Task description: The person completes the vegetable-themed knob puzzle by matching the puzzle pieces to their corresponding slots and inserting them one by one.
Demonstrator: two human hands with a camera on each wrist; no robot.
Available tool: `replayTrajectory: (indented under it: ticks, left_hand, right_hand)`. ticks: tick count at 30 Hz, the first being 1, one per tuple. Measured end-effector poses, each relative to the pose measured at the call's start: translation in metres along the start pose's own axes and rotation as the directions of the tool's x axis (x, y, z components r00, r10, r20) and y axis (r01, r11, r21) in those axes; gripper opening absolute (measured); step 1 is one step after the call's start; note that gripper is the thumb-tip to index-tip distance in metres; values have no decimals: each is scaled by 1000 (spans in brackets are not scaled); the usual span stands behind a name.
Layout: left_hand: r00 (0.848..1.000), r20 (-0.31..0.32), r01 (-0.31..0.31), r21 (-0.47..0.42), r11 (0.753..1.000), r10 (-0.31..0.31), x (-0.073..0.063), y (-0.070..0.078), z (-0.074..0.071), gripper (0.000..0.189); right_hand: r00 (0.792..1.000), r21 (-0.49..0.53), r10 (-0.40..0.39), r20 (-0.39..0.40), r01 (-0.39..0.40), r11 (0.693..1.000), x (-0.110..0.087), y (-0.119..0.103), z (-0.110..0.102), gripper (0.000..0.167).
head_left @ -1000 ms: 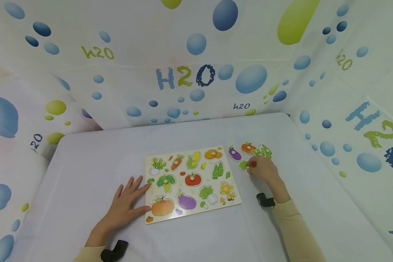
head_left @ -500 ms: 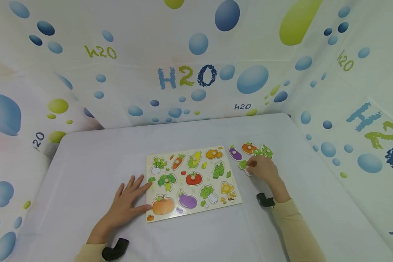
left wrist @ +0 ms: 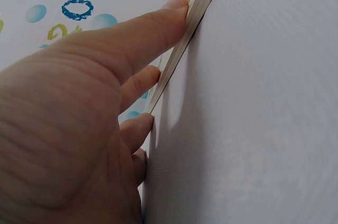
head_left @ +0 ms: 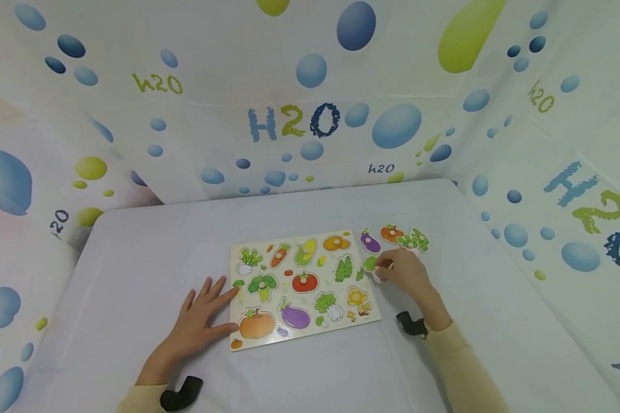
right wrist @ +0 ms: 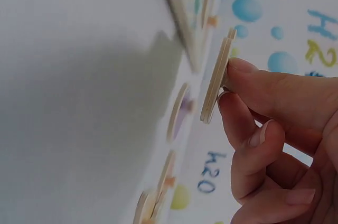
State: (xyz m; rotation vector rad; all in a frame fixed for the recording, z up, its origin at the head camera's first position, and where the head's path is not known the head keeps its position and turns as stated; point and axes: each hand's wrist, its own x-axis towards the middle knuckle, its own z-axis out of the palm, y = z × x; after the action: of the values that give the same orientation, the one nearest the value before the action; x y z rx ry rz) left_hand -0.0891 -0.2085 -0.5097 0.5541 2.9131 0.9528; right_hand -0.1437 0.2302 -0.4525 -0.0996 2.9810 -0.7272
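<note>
Thumb and index finger of my right hand [head_left: 405, 274] pinch a leafy vegetable puzzle piece [head_left: 370, 264] by its knob, just off the right edge of the puzzle board [head_left: 305, 338]. The right wrist view shows this thin wooden piece [right wrist: 216, 78] edge-on and raised above the table, its printed front mostly hidden. My left hand [head_left: 198, 318] lies with spread fingers at the board's left side, thumb and fingertips touching its edge. Knobbed pieces such as the tomato [head_left: 310, 284] and broccoli [head_left: 265, 292] sit in the board; the purple eggplant picture [head_left: 295, 317] shows no knob.
Past the board's upper right corner lie an eggplant piece [head_left: 369, 242], a pumpkin piece [head_left: 389, 233] and overlapping green vegetable pieces [head_left: 419, 239]. Patterned cloth walls [head_left: 212, 132] enclose the white table [head_left: 299, 215] at the back and sides.
My right hand has lifted the leafy vegetable piece from beside the other loose pieces and moved left with it, toward the board. The left hand has stayed at the board's edge.
</note>
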Motion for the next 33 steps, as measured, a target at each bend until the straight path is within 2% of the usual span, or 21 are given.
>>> replayTrajectory:
  ticks: [6,13,20,25,33]
  left_hand:
    - [999,24,24,-6,1000,-24,-1,0,-1,74]
    - [999,23,23,-15,1000,-23,0,0,-1,74]
    - [1000,17,11,-14,1000,-11,0,-1,-1,73]
    - [1000,21,15,-22,1000,-15,0,-1,0,73]
    - [1000,21,18,-27,999,-18,-1,0,-1,73]
  right_hand:
    - [995,-33,-91,29,92,995,-15,-34,17,6]
    - [982,-25,-175,69,177,984,-34,-67,36,7]
    - [957,-91,-270,104,280,956,-38,-77,51,4]
    - [949,-82,-293,116,304,949,-38,-80,54,4]
    - [948,-108,-297,115,309,945,-38,-80,58,4]
